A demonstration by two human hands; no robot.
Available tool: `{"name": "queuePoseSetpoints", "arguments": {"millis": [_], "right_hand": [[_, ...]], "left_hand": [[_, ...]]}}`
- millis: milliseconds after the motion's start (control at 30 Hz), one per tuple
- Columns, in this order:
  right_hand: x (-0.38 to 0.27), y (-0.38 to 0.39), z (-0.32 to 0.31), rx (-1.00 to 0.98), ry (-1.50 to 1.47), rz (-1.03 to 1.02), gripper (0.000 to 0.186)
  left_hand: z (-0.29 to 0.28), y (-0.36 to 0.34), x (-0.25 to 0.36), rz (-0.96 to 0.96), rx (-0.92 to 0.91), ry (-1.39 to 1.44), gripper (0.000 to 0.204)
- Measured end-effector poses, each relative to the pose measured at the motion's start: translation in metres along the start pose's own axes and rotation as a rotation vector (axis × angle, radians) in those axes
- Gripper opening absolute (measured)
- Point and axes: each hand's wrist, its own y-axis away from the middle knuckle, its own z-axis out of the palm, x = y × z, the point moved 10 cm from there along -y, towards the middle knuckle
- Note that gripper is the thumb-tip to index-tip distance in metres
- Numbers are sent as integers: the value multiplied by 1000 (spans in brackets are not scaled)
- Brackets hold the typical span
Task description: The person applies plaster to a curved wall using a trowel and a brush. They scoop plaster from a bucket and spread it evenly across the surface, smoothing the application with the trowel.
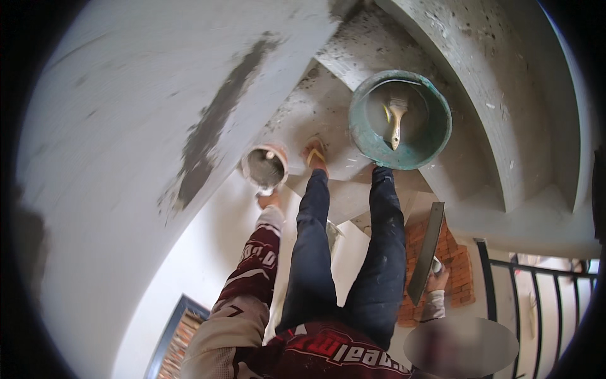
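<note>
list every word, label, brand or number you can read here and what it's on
Left sleeve: white lettering, which I won't copy out.
Shirt front: red and white lettering, likewise not copied.
Paintbrush handle: any marking is too small to read.
Long metal blade: none visible.

cannot see the right foot, hidden by the teal bucket (pixel 360 126). cannot make out much of the right arm (pixel 433 306) behind a grey blurred oval (pixel 461 346), nor, too small, the fingers of the left hand (pixel 269 201) against the mortar bucket (pixel 283 162). cannot identify blurred things (pixel 531 314) past the black railing (pixel 485 278). find the maroon jersey (pixel 341 344) cut by the lower edge, the plastered wall (pixel 126 158) smeared by blur.
</note>
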Motion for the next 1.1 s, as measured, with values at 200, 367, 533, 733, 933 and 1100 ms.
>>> {"name": "queuePoseSetpoints", "arguments": {"millis": [200,367,533,733,933,1100], "right_hand": [[77,3,8,68,423,143,40],[74,37,48,60,454,384,43],[59,55,53,124,387,244,38],[33,65,40,152,343,224,39],[58,44,28,161,270,223,40],[54,39,6,150,179,261,42]], "left_hand": [[56,-163,-108,-253,-108,500,79],[62,-193,-94,-169,-319,738,25],[9,-51,-36,-202,-423,1084,21],[-186,186,114,105,-503,1104,23],[-264,370,227,525,-797,949,28],[-275,476,322,839,-882,736,31]]}}
